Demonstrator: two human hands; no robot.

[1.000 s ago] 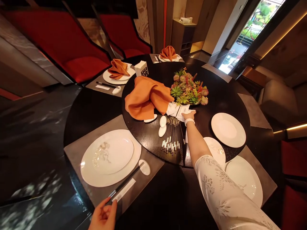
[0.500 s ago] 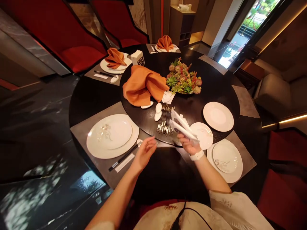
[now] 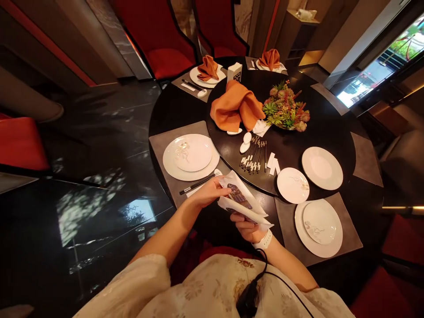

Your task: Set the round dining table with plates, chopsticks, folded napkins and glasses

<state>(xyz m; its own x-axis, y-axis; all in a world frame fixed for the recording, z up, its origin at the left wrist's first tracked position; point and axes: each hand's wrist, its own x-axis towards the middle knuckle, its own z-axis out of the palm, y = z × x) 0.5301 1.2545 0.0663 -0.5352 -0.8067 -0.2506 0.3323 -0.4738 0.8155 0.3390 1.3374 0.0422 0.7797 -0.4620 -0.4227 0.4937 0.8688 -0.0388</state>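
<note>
Folded white papers (image 3: 240,193) with a dark printed picture are held between my two hands, in front of my body and over the near table edge. From below, my right hand (image 3: 247,227) is closed around their lower end; a white watch band circles that wrist. My left hand (image 3: 212,191) pinches the upper left corner, its thumb lying on the printed side. The papers fan apart into at least two layers. Just beyond them lie a bunch of black chopsticks (image 3: 253,157) with white and gold bands, and small white strips (image 3: 273,163).
Stacked white plates (image 3: 168,170) sit on a grey placemat (image 3: 185,130) at left, with chopsticks (image 3: 197,183) alongside. More plates (image 3: 336,243) are at right. The raised turntable (image 3: 228,148) carries an orange cloth (image 3: 236,108), a succulent arrangement (image 3: 287,108) and small spoon rests (image 3: 245,143).
My right hand has drawn the papers down and nearer to my body. My left hand has come over from beside the left setting and taken hold of their corner. The view has turned left.
</note>
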